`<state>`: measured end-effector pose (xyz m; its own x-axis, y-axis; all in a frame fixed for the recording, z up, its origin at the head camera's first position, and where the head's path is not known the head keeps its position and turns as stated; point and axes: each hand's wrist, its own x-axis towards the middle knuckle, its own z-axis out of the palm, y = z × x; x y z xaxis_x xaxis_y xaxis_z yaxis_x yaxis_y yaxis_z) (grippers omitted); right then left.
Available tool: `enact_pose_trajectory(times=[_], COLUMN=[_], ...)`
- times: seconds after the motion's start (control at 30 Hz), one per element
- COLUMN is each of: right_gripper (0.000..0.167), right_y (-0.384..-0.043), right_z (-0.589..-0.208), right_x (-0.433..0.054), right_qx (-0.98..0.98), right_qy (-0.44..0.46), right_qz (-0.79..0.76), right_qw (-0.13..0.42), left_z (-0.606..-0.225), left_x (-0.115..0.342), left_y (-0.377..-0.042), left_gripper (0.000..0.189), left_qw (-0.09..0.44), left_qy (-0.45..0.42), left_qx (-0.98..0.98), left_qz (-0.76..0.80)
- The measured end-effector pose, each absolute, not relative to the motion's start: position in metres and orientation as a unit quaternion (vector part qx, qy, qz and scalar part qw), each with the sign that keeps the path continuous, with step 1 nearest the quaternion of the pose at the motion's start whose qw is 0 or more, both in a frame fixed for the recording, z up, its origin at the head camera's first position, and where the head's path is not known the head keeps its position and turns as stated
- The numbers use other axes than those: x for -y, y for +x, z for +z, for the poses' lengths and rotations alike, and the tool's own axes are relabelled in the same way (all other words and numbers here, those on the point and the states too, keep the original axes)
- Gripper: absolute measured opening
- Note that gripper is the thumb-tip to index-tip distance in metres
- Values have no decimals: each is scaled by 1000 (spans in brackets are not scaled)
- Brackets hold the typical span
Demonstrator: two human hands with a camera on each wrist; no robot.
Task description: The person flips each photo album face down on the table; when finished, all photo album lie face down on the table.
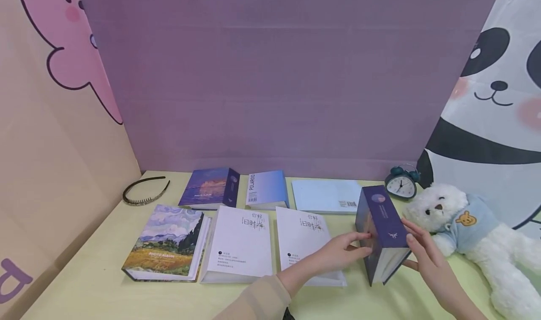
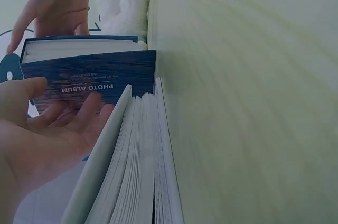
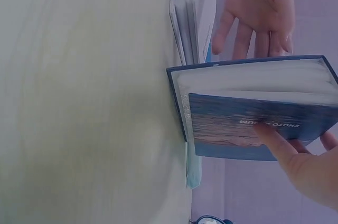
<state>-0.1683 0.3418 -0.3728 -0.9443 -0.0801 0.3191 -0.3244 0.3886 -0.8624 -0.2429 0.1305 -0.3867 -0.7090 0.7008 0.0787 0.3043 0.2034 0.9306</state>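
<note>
At the right end of the surface, touching a dark blue photo album from both sides, with its spine facing up and the ends of its pages facing the near edge. Laying the left hand, loosely open, against the left cover, meeting it with the fingertips. Reaching along the right cover with the right hand, nearly straight-fingered, resting its thumb on the cover lettering. Seeing one white album partly behind the left forearm, another white album just left of it, and a landscape album beyond that. Farther back, seeing a sunset album, a blue album and a pale blue book lying in a row. Also seeing an alarm clock standing near a white teddy bear, and a headband lying at far left.
</note>
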Motion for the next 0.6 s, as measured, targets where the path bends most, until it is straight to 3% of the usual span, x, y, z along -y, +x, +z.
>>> enact_pose_trajectory(times=[0.3, 0.4, 0.5, 0.6], right_gripper=[25, 41, 72, 88], right_y=[-170, -171, -174, -180], right_z=[-374, -370, -366, -368], right_x=[-344, -346, -352, -359], right_qx=[849, 862, 864, 859], right_qy=[10, -39, -89, -128], right_qz=[512, 497, 495, 494], right_qw=[127, 94, 25, -36], left_z=[-393, -393, -393, -393], left_x=[-128, -129, -130, -129], left_y=[-245, -245, -244, -244], left_gripper=[48, 49, 48, 44], left_qw=[227, 223, 210, 210], left_qy=[400, 405, 408, 407], left_qx=[-760, -778, -799, -814], left_qz=[460, 425, 389, 358])
